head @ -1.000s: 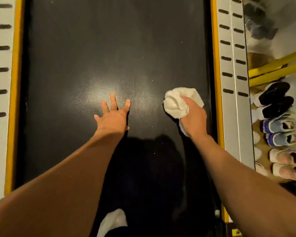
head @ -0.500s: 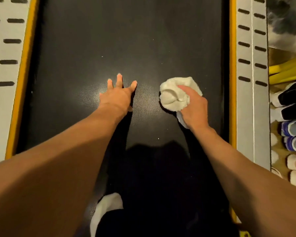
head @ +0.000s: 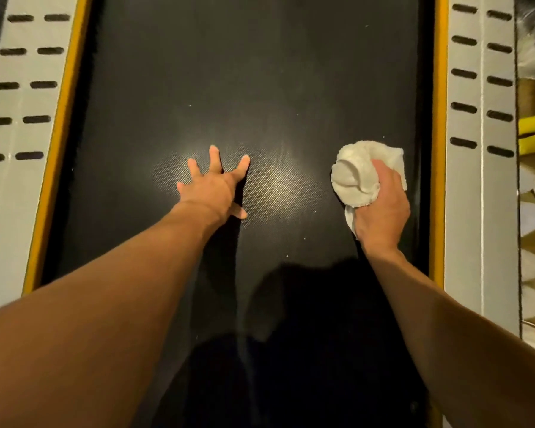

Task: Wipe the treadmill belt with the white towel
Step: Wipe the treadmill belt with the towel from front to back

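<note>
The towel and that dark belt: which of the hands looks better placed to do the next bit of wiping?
The right hand. It already grips the bunched white towel against the belt, near the right edge. The left hand is empty, fingers spread flat on the belt, seemingly just bracing.

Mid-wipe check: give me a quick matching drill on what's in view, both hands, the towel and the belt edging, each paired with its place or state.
Things:
1. left hand
2. right hand
3. white towel
4. yellow edge strips

States:
A. bunched into a wad near the right side of the treadmill belt
B. run along both sides of the belt
C. fingers spread, palm down on the belt, holding nothing
D. closed around the cloth

Pairs: 1-C, 2-D, 3-A, 4-B
</note>
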Demonstrator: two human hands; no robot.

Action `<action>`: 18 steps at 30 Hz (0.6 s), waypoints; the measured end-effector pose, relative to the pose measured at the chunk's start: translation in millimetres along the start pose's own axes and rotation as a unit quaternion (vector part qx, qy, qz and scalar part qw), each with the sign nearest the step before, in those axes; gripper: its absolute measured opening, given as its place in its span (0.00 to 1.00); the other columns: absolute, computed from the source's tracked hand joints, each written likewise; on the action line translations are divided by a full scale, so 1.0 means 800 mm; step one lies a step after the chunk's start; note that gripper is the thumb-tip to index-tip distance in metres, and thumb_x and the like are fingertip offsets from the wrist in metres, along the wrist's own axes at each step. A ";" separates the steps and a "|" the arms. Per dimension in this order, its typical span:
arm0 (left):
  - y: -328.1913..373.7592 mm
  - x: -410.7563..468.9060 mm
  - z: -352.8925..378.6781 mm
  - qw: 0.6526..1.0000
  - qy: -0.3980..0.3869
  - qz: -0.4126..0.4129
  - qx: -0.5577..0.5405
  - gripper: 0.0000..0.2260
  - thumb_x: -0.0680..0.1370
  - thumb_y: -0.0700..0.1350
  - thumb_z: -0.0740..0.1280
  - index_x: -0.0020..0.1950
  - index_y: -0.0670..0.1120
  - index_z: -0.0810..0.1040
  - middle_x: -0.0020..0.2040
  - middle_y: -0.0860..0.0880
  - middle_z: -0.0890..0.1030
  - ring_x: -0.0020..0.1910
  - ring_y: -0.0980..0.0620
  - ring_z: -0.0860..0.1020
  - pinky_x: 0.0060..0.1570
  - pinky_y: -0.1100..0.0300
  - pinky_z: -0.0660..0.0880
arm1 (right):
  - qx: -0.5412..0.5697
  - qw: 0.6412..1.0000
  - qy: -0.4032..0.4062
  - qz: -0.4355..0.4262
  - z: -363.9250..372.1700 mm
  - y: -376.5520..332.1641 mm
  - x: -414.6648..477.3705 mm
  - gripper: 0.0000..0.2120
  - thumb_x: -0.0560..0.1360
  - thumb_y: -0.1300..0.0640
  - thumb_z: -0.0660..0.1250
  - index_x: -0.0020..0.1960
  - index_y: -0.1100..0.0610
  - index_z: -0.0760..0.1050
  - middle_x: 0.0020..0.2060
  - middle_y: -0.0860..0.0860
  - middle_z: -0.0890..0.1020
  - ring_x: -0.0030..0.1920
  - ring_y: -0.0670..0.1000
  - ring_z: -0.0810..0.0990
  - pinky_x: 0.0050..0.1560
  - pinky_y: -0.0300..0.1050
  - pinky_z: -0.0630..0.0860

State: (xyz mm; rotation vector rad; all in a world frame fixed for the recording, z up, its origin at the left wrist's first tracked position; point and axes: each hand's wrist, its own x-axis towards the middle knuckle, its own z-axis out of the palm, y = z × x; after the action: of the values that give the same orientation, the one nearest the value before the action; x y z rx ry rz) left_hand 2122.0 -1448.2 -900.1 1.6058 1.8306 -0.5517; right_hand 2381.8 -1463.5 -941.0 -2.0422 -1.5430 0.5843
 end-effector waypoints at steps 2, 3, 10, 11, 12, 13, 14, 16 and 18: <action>-0.001 0.003 0.002 1.000 0.008 0.009 0.004 0.46 0.72 0.52 0.74 0.76 0.66 0.44 0.78 0.45 0.37 0.74 0.29 0.43 0.66 0.27 0.57 | 0.012 0.999 0.029 0.015 0.004 -0.007 -0.001 0.16 0.77 0.48 0.64 0.63 0.52 0.72 0.56 0.49 0.78 0.54 0.46 0.74 0.55 0.42 0.74; -0.003 0.002 0.004 1.000 0.011 0.011 0.000 0.46 0.72 0.52 0.74 0.76 0.66 0.44 0.78 0.45 0.37 0.74 0.30 0.43 0.66 0.27 0.56 | 0.018 0.999 0.044 0.026 0.008 -0.014 0.000 0.16 0.77 0.47 0.62 0.62 0.51 0.73 0.55 0.49 0.78 0.54 0.47 0.75 0.54 0.44 0.74; -0.030 -0.020 0.024 0.991 0.108 0.046 -0.067 0.41 0.71 0.56 0.73 0.77 0.57 0.53 0.79 0.47 0.46 0.77 0.38 0.48 0.69 0.36 0.59 | 0.106 0.987 -0.114 -0.032 0.038 -0.089 -0.054 0.15 0.73 0.58 0.65 0.58 0.46 0.78 0.50 0.40 0.79 0.51 0.42 0.76 0.53 0.36 0.71; -0.039 -0.027 0.029 0.987 0.129 0.044 -0.087 0.39 0.72 0.55 0.73 0.77 0.55 0.55 0.79 0.46 0.48 0.77 0.41 0.50 0.69 0.38 0.61 | 0.121 0.983 -0.130 -0.038 0.034 -0.100 -0.058 0.15 0.74 0.60 0.66 0.56 0.45 0.79 0.47 0.38 0.79 0.49 0.40 0.77 0.52 0.35 0.73; -0.051 -0.034 0.034 0.982 0.153 0.037 -0.107 0.37 0.73 0.55 0.72 0.77 0.53 0.57 0.79 0.45 0.50 0.77 0.42 0.52 0.69 0.40 0.63 | 0.103 0.987 -0.116 -0.045 0.030 -0.107 -0.052 0.12 0.75 0.59 0.65 0.54 0.44 0.79 0.44 0.38 0.79 0.46 0.39 0.77 0.50 0.34 0.73; -0.065 -0.039 0.039 0.976 0.182 0.030 -0.117 0.36 0.73 0.55 0.71 0.76 0.52 0.58 0.78 0.44 0.52 0.77 0.42 0.54 0.68 0.41 0.64 | 0.077 0.992 -0.083 -0.048 0.026 -0.113 -0.039 0.09 0.77 0.57 0.63 0.52 0.45 0.78 0.42 0.39 0.79 0.44 0.39 0.77 0.48 0.35 0.73; -0.079 -0.042 0.041 0.971 0.211 0.024 -0.110 0.35 0.73 0.56 0.71 0.76 0.51 0.60 0.78 0.42 0.54 0.76 0.41 0.55 0.69 0.41 0.63 | 0.069 0.996 -0.033 -0.038 0.022 -0.115 -0.020 0.08 0.77 0.55 0.61 0.51 0.46 0.78 0.41 0.41 0.79 0.43 0.41 0.76 0.47 0.37 0.73; -0.103 -0.039 0.042 0.970 0.237 0.009 -0.058 0.36 0.73 0.61 0.69 0.75 0.50 0.61 0.76 0.40 0.58 0.74 0.38 0.58 0.70 0.38 0.62 | 0.080 0.996 0.027 0.002 0.015 -0.116 0.019 0.09 0.78 0.54 0.60 0.52 0.48 0.77 0.44 0.43 0.80 0.46 0.44 0.77 0.46 0.39 0.72; -0.112 -0.028 0.035 0.979 0.201 -0.011 -0.021 0.39 0.72 0.66 0.66 0.77 0.50 0.58 0.76 0.39 0.56 0.74 0.36 0.56 0.69 0.36 0.59 | 0.038 0.999 0.019 0.033 0.027 -0.116 0.038 0.10 0.78 0.53 0.58 0.53 0.49 0.77 0.47 0.43 0.79 0.50 0.47 0.77 0.45 0.37 0.68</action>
State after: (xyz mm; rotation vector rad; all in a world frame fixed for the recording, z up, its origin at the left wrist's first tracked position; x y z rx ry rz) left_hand 2040.7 -1498.0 -913.2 1.7657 2.1340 -0.2035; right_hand 2307.7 -1410.5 -900.5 -2.0426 -1.4145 0.6168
